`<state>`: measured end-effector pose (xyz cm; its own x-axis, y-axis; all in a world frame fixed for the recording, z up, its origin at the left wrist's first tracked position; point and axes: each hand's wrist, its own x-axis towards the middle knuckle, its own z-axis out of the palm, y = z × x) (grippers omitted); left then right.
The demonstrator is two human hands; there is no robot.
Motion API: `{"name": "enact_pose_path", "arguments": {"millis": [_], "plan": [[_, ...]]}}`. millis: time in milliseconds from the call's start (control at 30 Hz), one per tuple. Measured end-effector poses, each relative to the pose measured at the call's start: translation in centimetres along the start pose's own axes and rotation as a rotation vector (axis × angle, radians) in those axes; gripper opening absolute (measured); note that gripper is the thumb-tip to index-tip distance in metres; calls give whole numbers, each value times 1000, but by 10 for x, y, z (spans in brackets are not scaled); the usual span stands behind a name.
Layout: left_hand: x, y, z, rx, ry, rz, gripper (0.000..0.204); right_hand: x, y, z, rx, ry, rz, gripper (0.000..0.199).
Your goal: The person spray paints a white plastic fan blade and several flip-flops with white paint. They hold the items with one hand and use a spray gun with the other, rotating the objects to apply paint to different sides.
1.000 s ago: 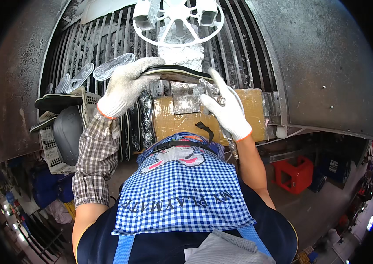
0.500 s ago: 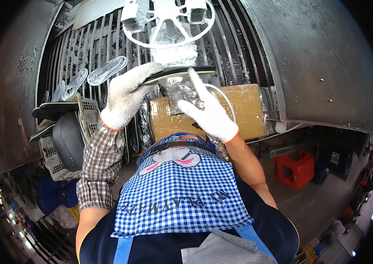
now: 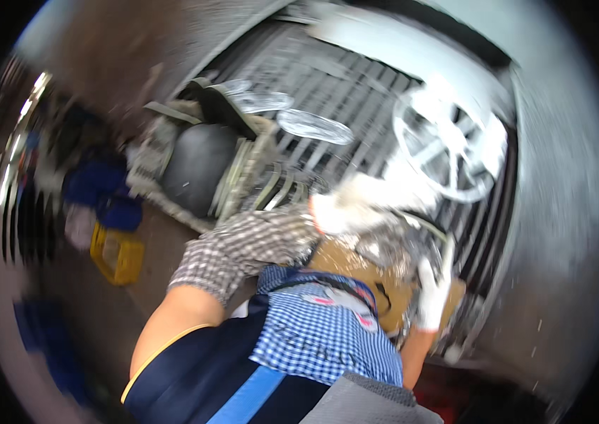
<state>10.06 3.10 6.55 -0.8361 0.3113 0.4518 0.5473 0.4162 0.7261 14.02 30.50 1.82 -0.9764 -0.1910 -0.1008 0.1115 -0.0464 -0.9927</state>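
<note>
We are pressing our white-gloved left hand (image 3: 356, 205) on a crinkled shiny sheet (image 3: 391, 247), seemingly steadying it; our white-gloved right hand (image 3: 433, 286) is gripping its edge, fingers curled, though blurred.

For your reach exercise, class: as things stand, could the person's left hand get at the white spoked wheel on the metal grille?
Probably yes. The left hand is raised beside the white spoked wheel, with nothing visible between them, though motion blur hides detail.
</note>
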Motion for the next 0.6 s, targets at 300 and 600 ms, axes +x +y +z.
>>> {"name": "enact_pose_path", "arguments": {"millis": [300,600], "plan": [[-13,-39,3,-171,155,-110,39,29,42,-58,-251,64,108,68],[-34,-62,-1,-106,286,-213,36,79,21,-9,-380,-73,131,74]]}}
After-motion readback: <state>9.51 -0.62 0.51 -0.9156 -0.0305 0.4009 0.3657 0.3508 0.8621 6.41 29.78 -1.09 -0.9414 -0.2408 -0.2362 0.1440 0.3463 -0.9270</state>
